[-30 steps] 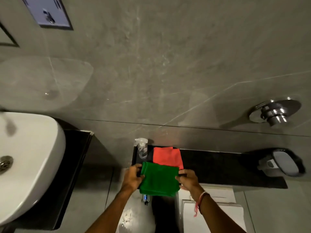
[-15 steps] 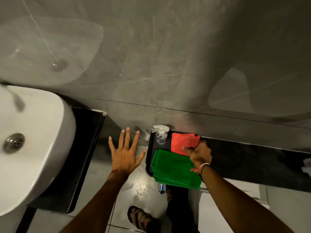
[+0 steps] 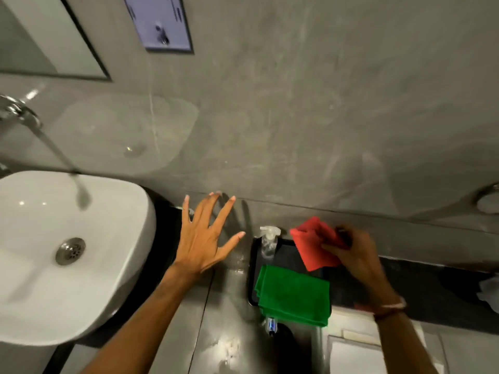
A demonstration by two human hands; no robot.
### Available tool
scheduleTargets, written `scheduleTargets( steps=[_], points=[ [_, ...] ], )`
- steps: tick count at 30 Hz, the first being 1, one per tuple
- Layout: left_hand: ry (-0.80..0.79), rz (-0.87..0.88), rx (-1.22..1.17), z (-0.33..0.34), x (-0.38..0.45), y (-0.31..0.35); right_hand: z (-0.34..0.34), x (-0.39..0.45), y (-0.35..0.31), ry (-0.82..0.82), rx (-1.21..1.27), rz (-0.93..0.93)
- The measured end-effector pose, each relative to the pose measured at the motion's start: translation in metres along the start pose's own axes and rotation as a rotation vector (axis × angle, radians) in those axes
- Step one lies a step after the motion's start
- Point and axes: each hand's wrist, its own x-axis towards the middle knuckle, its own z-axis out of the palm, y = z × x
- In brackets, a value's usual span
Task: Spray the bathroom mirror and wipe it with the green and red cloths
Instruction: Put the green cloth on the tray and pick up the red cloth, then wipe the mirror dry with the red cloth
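Above the black tray [image 3: 251, 268], red cloth [image 3: 314, 245] lifted.
Right hand [image 3: 356, 255] fingers now pinch it; left hand [image 3: 201, 240] spread wide, empty; green cloth [image 3: 294, 294] and spray bottle [image 3: 268, 242] remain.

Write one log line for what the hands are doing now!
right hand: holds red cloth | left hand: open, empty | green cloth: on tray | spray bottle: untouched

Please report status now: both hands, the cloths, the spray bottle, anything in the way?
Right hand grips red cloth, lifted. Left hand open, empty. Green cloth, spray bottle on tray. No obstruction.
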Motion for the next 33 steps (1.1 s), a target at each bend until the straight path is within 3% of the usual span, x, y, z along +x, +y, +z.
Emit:
scheduleTargets(
  steps=[2,4,7,10,12,16,20,22,24,26,28,31,33],
  points=[
    [0.11,0.035,-0.246,-0.056,0.026,0.003,-0.037,-0.013,-0.066,-0.088,0.032,-0.183],
    [0.165,-0.061,-0.663,-0.113,0.054,0.014,-0.066,-0.029,-0.14,-0.211,0.124,-0.334],
    [0.064,-0.351,-1.571,-0.193,0.085,0.034,-0.091,-0.045,-0.242,-0.372,0.277,-0.549],
    [0.006,-0.267,-2.207,-0.257,0.095,0.045,-0.092,-0.052,-0.342,-0.358,0.264,-0.771],
    [0.122,-0.164,-2.416,-0.295,0.093,0.047,-0.085,-0.055,-0.404,-0.243,0.194,-0.916],
    [0.407,-0.013,-2.46,-0.353,0.095,0.032,-0.079,-0.058,-0.489,0.114,-0.068,-1.118],
    [0.979,0.085,-2.247,-0.435,0.12,-0.018,-0.107,-0.057,-0.561,0.418,-0.013,-1.305],
    [1.143,0.164,-1.994,-0.491,0.137,-0.035,-0.126,-0.059,-0.592,0.671,-0.052,-1.363],
    [1.364,0.18,-1.67,-0.551,0.165,-0.04,-0.137,-0.056,-0.631,0.876,-0.138,-1.394],
    [1.481,0.272,-1.148,-0.601,0.205,-0.055,-0.134,-0.048,-0.683,1.026,-0.213,-1.429],
    [1.425,0.22,-0.632,-0.633,0.247,-0.069,-0.137,-0.037,-0.711,1.04,-0.321,-1.388],
    [1.096,0.043,0.063,-0.633,0.307,-0.104,-0.118,-0.015,-0.736,1.021,-0.544,-1.31],
    [1.03,0.112,0.341,-0.63,0.324,-0.104,-0.122,-0.006,-0.735,1.106,-0.68,-1.254]
  ],
)
